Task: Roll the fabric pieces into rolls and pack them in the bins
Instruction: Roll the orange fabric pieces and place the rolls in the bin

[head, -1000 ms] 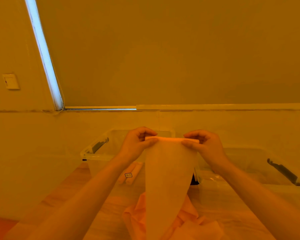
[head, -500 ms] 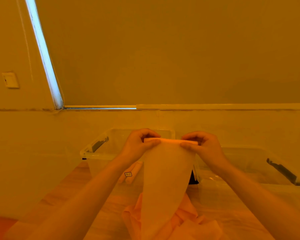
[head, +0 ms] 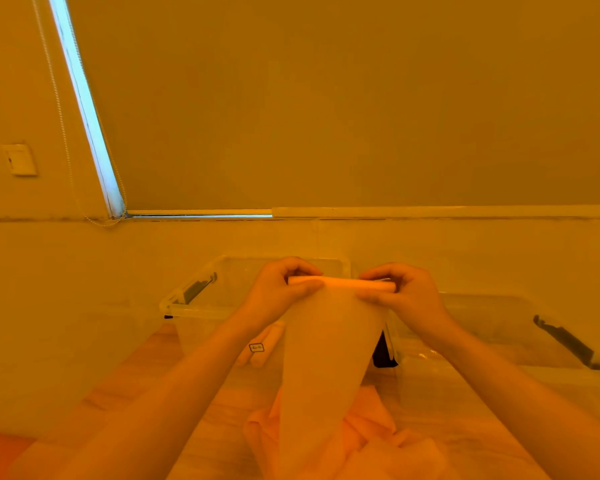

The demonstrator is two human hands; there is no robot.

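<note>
A: Where is the piece at this moment?

B: Held in the air. The pale, thin fabric strip (head: 326, 358) has its top edge wound into a slim tube, and the left hand (head: 278, 292) and right hand (head: 407, 296) each pinch one end of that tube between thumb and curled fingers. The rest hangs down to the heap of peach-coloured cloth (head: 371, 441) at the near edge of the wooden floor (head: 208, 427).

A: What could spoil it?

B: I judge the tube is barely started, so if one hand turns faster than the other, it may wind crooked into a cone. The hanging tail looks narrower low down; it may drag on the heap and pull the turns loose.

A: And the packing?

B: The clear plastic bin on the left (head: 194, 306) holds finished rolls (head: 264, 344) near its front wall; the clear bin on the right (head: 499, 341) sits just beside it. A slack roll could unwind once let go in either.
</note>
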